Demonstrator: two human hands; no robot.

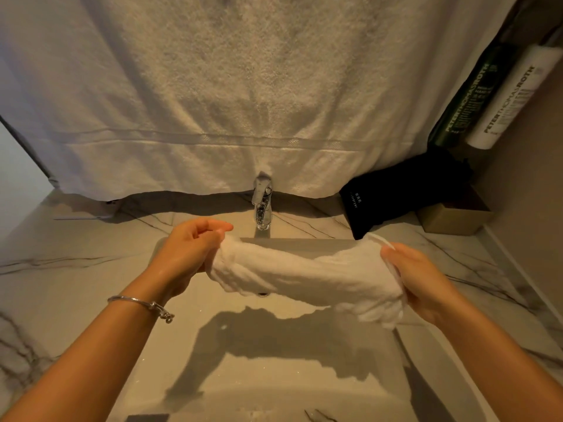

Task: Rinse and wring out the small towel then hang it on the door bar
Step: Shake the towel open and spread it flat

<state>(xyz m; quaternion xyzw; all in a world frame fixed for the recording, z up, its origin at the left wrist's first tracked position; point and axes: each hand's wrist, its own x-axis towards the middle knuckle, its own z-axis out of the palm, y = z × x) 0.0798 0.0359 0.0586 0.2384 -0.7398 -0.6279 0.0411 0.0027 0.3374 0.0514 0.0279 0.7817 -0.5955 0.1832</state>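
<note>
I see the small white towel [307, 277] rolled into a thick bundle and held level above the sink basin [274, 360], just below the chrome faucet [262, 202] at twelve o'clock. My left hand [185, 254], at nine o'clock of the towel, has its fingers curled tight around that end; a silver bracelet [143, 304] sits on the wrist. My right hand [423, 281], at three o'clock, grips the other end, though its fingertips are hidden, probably wrapped underneath. A large towel [228, 95] hangs behind.
</note>
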